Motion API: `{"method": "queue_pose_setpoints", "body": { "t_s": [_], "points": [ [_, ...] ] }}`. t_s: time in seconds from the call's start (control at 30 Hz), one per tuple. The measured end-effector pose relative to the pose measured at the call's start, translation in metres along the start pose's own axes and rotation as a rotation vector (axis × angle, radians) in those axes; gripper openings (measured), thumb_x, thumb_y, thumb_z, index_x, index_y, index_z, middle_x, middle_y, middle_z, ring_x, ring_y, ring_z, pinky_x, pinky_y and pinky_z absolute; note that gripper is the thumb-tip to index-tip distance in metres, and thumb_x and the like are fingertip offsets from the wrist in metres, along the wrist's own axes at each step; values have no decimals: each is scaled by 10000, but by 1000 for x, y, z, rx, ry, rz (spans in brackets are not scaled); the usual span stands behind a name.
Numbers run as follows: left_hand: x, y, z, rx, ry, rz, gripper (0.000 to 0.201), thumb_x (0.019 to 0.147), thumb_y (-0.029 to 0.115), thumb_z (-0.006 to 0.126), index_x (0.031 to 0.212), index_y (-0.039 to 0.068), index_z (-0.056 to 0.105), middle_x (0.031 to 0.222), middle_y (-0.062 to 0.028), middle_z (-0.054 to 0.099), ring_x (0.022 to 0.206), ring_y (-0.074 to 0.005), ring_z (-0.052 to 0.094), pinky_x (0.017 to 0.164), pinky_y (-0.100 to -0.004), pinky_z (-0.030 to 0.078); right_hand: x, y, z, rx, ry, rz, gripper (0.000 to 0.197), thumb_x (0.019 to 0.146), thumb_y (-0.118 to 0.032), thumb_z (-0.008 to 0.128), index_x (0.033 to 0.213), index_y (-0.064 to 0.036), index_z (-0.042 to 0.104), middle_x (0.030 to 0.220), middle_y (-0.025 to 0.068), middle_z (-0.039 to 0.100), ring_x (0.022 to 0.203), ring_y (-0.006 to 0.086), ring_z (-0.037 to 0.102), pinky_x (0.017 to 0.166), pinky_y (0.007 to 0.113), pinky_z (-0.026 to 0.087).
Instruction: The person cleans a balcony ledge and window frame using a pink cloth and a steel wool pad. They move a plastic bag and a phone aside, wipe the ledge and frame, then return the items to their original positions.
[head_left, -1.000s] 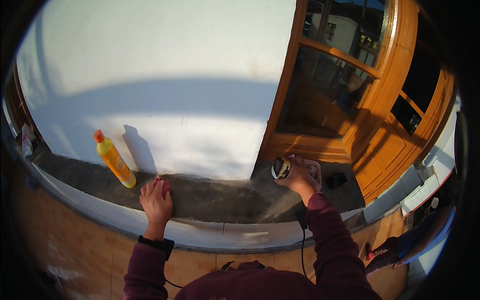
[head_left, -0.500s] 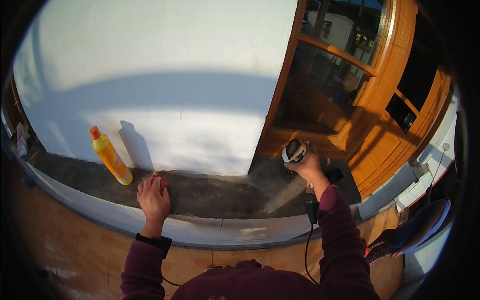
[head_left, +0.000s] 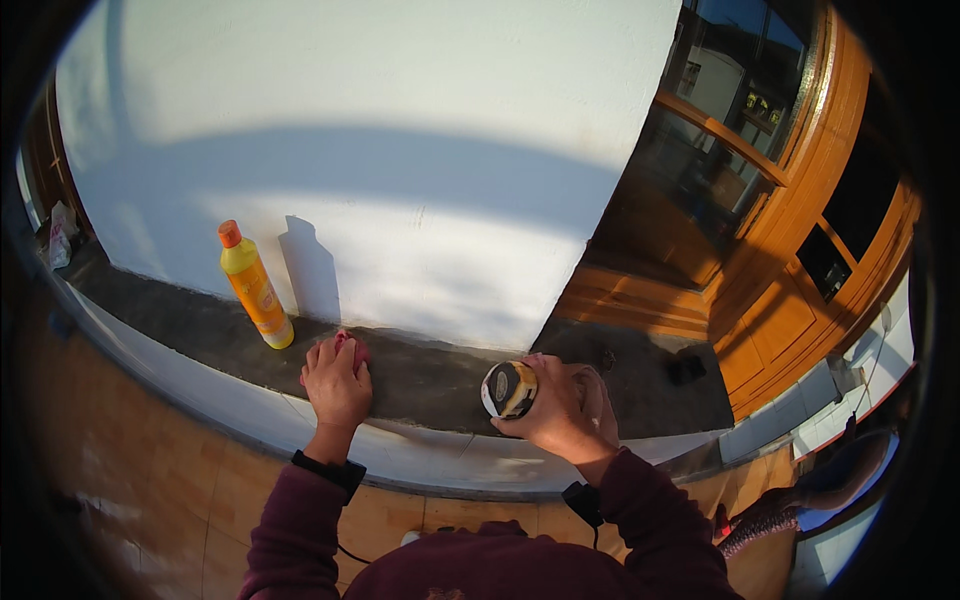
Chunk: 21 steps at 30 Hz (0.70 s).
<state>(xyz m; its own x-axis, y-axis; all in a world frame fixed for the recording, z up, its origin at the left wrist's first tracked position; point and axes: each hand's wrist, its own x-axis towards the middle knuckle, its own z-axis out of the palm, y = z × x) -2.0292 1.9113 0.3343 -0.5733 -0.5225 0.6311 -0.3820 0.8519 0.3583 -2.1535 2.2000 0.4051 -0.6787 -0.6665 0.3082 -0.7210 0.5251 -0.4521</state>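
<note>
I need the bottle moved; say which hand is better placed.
Probably the left hand: it is nearer the yellow bottle, though holding something red; the right hand grips a round container.

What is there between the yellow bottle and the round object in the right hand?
In the head view: the left hand holding a reddish item, then some dark ledge.

head fisheye, left of pair | looks down from above | upright | near the hands, over dark ledge
</note>
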Motion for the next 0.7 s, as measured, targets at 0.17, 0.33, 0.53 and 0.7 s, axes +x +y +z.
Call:
{"method": "queue_pose_setpoints", "body": {
  "t_s": [0.17,0.33,0.53,0.7],
  "points": [
    [0,0,-1,26,0,-5,343,782,171,700,1119,113,679,1179,-100,613,1160,-377,540,920,-519,450,28,-36,46,-49,35,-93,802,620,-342,901,1282,-33,568,1241,161,499,1194,355,499,987,454,441],
    [0,-1,-1,-13,7,1,341,770,174,712,1103,111,665,1157,-122,605,1179,-404,537,907,-538,448,54,-65,85,-42,40,-69,788,622,-397,876,1270,-46,596,1226,162,535,1179,370,505,974,480,454],
    [0,-2,-1,-15,17,11,368,759,175,724,1116,105,669,1168,-125,607,1177,-407,538,908,-532,448,73,-77,115,-134,43,-21,806,643,-437,856,1288,-37,585,1251,152,517,1206,362,489,983,514,425],
    [0,-2,-2,-19,26,17,389,749,172,734,1127,106,669,1175,-124,604,1180,-405,538,909,-533,446,75,-75,117,-132,-28,5,934,638,-451,878,1395,-51,506,1338,161,481,1287,369,439,1048,524,373]
  ]
}}
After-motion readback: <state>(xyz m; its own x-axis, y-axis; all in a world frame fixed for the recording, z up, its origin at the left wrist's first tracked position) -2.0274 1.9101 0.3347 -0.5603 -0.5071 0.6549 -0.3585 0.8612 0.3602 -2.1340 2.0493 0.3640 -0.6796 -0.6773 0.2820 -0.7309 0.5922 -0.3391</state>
